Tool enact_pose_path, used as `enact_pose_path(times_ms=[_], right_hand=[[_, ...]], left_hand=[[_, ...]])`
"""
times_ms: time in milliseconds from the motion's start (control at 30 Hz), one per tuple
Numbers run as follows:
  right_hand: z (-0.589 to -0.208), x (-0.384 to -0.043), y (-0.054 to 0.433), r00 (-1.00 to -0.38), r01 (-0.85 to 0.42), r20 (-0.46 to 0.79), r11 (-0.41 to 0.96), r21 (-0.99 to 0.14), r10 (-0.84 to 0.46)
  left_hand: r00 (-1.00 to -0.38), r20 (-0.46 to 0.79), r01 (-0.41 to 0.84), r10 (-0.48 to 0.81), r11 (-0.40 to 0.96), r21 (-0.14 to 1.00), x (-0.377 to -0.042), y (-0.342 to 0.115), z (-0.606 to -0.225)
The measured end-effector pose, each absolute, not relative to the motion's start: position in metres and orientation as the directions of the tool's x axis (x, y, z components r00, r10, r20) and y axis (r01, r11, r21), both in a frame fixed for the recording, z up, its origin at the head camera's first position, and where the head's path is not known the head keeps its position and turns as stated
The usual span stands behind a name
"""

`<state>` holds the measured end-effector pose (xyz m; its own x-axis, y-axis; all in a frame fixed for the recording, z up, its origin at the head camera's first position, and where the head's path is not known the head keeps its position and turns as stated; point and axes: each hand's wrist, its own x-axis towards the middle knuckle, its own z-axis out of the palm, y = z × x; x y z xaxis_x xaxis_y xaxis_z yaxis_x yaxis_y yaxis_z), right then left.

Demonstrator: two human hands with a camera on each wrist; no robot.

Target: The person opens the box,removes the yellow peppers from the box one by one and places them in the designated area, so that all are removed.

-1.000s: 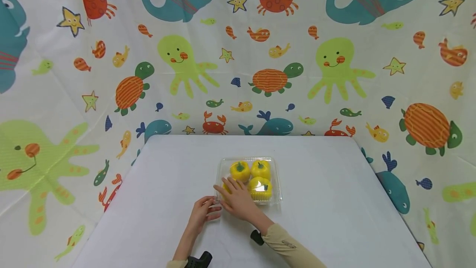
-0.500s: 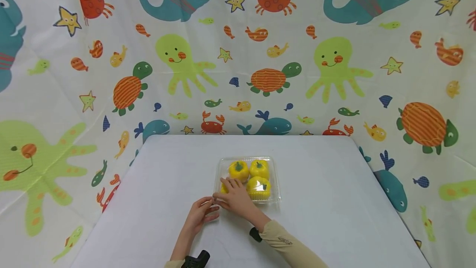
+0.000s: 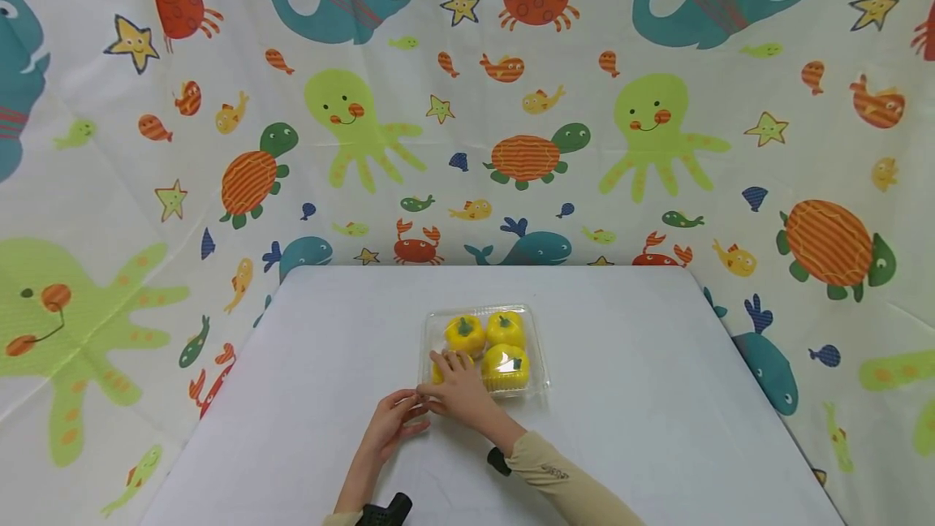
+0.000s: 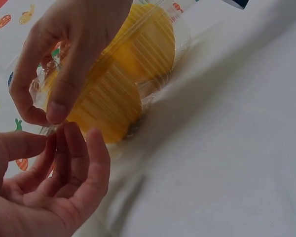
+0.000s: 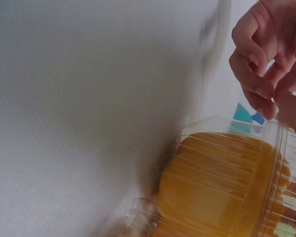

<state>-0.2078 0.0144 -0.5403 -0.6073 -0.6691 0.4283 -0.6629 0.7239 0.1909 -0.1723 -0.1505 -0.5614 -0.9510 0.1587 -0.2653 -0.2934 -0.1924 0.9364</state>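
Observation:
A clear plastic clamshell container (image 3: 539, 355) lies on the white table, with several yellow bell peppers (image 3: 506, 368) with green stems inside. At its near-left corner my left hand (image 3: 390, 424) pinches the rim between thumb and fingertips; the left wrist view shows the corner of the container's rim (image 4: 48, 130) there. My right hand (image 3: 467, 394) reaches over the same corner, its thumb at the rim and its fingers bent over the lid, partly covering one pepper. In the right wrist view, ribbed plastic covers a pepper (image 5: 207, 182). The lid looks closed; the exact grip at the corner is small.
The white table (image 3: 643, 396) extends around the container on all sides. Behind and beside it hangs a sheet printed with sea animals (image 3: 467, 104). Dark wrist devices (image 3: 387, 510) sit on both wrists.
My right hand's fingers have drawn in from a wider spread and bend more over the corner. The container has shifted very slightly. My left hand stays at the corner.

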Motion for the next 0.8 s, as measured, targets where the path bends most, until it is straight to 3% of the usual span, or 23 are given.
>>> enact_pose_path(times_ms=[433,800], right_hand=[[-0.5387,-0.2056,0.0139,-0.633,-0.673,0.39,0.724,0.15,-0.669],[-0.544,-0.2062,0.0101,-0.593,-0.656,0.417,0.714,0.246,-0.689]], left_hand=[[-0.96,-0.259,-0.275,0.11,-0.166,0.947,-0.1739,-0.147,-0.563],[-0.958,-0.244,-0.27,0.15,-0.185,0.945,-0.1729,-0.1529,-0.5669]])
